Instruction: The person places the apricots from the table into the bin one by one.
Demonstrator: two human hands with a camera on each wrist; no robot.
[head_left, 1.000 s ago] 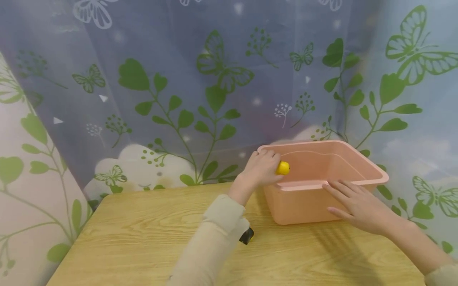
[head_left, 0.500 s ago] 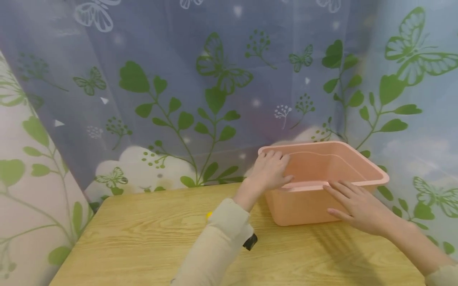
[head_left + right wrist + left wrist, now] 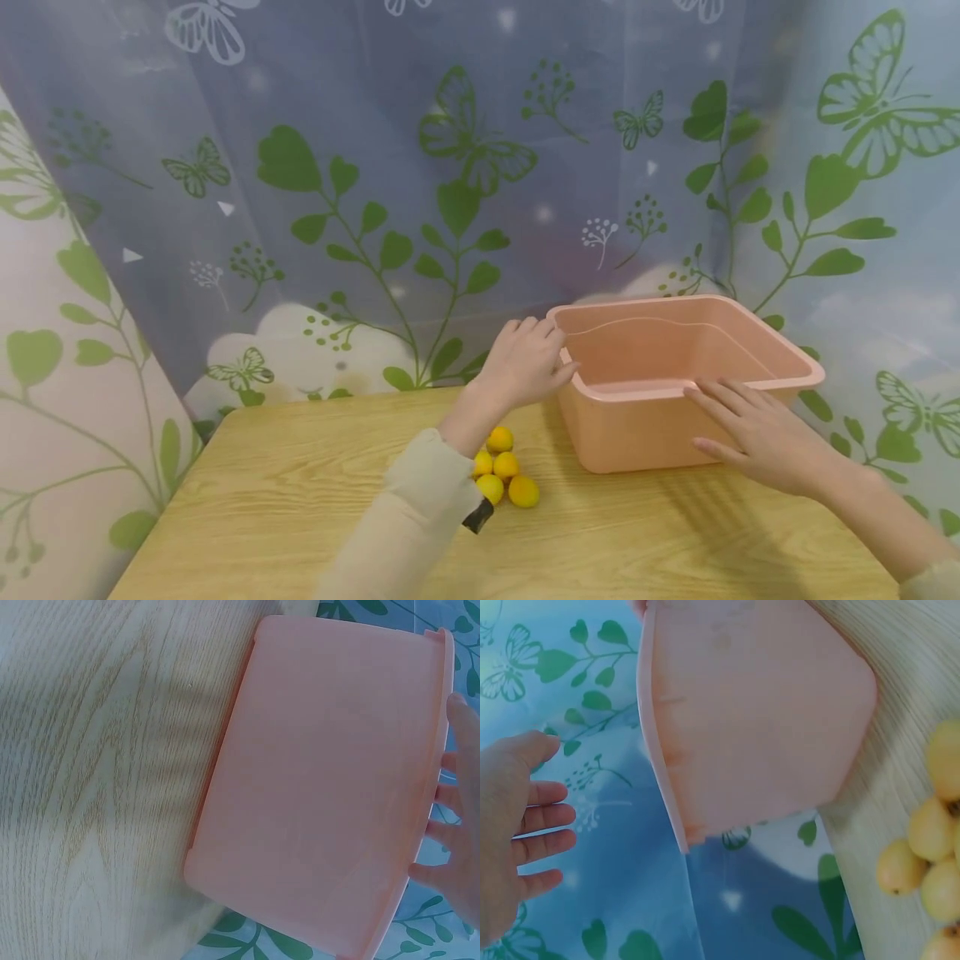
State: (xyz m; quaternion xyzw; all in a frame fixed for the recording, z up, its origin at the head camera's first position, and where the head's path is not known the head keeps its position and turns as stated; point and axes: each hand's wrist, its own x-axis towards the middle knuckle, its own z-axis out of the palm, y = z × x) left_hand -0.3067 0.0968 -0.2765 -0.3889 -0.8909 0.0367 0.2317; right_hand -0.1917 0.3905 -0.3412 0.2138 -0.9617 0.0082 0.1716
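My left hand [image 3: 525, 362] is raised beside the left rim of a pink plastic bin [image 3: 652, 429], its fingers relaxed and holding nothing. In the left wrist view the empty left hand [image 3: 525, 825] has its fingers spread, apart from the bin [image 3: 757, 712]. My right hand [image 3: 757, 429] lies with straight fingers at the bin's near rim; in the right wrist view its fingertips [image 3: 427, 874] are right at that rim. Several small yellow fruits [image 3: 506, 465] lie clustered on the table below my left forearm, partly hidden by the sleeve. The bin's floor is mostly hidden by its near wall.
The wood-grain table [image 3: 315, 483] carries the bin at its back right. A patterned curtain [image 3: 360, 208] with leaves and butterflies hangs close behind the bin and along both sides. A small black piece [image 3: 477, 517] shows at the left sleeve.
My left hand held a yellow fruit over the bin, let it go there, then moved left past the rim. The fruits on the table came into view. The right hand stayed in place.
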